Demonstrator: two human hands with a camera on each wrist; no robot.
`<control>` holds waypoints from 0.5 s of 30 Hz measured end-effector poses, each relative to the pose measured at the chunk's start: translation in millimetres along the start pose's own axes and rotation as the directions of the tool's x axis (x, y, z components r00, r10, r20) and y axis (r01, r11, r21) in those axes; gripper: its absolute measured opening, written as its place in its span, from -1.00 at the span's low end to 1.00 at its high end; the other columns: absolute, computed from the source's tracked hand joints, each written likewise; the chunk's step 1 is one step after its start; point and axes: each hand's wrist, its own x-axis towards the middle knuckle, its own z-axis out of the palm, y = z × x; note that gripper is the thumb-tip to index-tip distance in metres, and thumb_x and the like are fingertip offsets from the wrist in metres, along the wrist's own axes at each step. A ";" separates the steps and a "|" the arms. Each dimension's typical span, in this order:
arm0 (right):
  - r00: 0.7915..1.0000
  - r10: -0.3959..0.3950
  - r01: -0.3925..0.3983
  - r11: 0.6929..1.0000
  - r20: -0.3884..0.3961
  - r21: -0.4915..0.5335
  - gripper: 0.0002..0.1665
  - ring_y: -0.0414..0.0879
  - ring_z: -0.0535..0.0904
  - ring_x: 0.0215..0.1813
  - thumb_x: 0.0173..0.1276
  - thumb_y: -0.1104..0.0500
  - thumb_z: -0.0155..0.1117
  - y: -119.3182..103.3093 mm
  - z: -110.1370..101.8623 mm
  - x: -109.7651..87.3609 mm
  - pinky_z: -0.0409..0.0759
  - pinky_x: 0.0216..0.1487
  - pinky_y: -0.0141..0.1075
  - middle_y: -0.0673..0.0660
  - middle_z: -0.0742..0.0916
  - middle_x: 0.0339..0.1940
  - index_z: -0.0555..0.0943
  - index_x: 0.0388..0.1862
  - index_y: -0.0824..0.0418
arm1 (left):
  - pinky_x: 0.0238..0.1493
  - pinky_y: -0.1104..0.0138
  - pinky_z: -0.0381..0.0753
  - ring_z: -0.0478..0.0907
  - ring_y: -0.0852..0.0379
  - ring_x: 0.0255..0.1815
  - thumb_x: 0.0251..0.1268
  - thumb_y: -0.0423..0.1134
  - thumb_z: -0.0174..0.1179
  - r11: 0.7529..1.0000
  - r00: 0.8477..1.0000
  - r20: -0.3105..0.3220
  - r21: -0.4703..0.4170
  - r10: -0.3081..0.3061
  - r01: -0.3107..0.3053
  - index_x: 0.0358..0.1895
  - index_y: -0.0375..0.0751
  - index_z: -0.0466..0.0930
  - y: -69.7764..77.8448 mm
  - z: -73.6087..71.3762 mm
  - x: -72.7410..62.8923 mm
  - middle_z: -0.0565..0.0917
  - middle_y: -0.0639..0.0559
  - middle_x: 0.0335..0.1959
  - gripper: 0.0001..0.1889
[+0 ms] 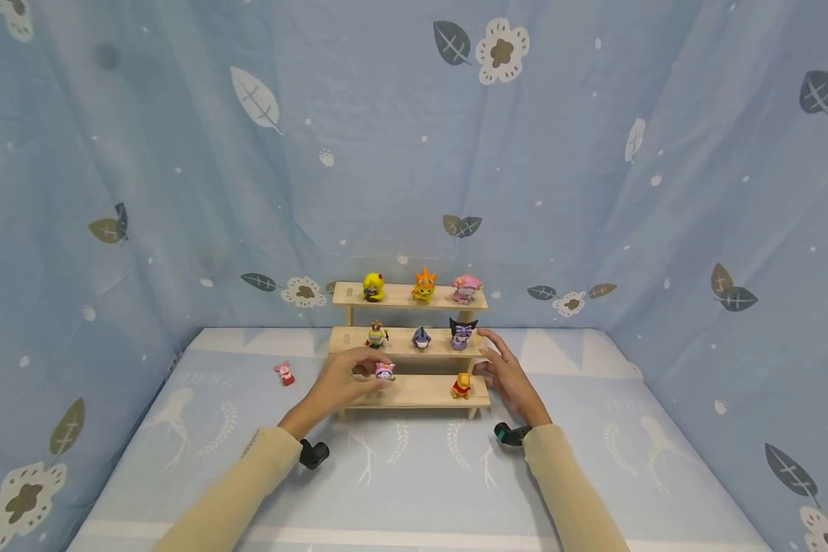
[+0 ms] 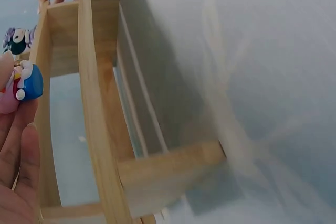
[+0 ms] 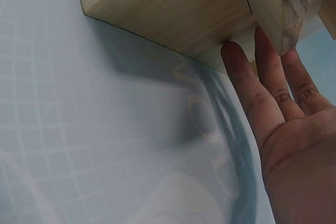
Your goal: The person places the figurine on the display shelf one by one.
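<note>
My left hand pinches a small pink-and-white figurine between thumb and fingers, over the left part of the lowest step of a three-tier wooden shelf. In the left wrist view the figurine's blue base sticks out from the fingers. At the shelf's right end is my right hand, fingers extended. The right wrist view shows its fingertips right at the wooden side supports. On the lowest step's right sits a yellow bear figurine in a red top.
Three figurines stand on the top tier, among them an orange spiky one. The middle tier bears three more, including a purple one with black ears. A pink figurine lies on the table left of the shelf. Behind hangs a blue patterned curtain.
</note>
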 end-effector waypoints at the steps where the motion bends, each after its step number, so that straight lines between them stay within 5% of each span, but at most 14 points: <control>1: 1.000 0.000 0.000 1.000 -0.002 -0.001 -0.37 0.03 0.62 -0.02 0.62 -0.15 0.12 -0.4 0.2 0.1 0.66 0.02 -0.06 0.25 0.47 0.40 0.27 0.58 -0.22 | -0.15 0.22 0.73 0.67 0.18 -0.22 0.15 -0.28 0.56 1.000 1.000 -0.004 -0.010 -0.001 0.001 -0.03 -0.03 0.76 1.2 2.2 1.2 0.73 0.19 -0.21 -0.69; 15: 1.000 0.002 -0.002 1.000 -0.011 0.004 -0.39 0.04 0.64 -0.01 0.62 -0.12 0.13 -2.2 2.3 -0.9 0.65 0.03 -0.05 0.23 0.45 0.44 0.28 0.57 -0.22 | -0.15 0.28 0.72 0.67 0.18 -0.19 0.18 -0.30 0.54 0.998 0.999 0.041 -0.050 0.035 -0.033 -0.05 -0.06 0.74 8.4 38.0 11.0 0.74 0.18 -0.16 -0.72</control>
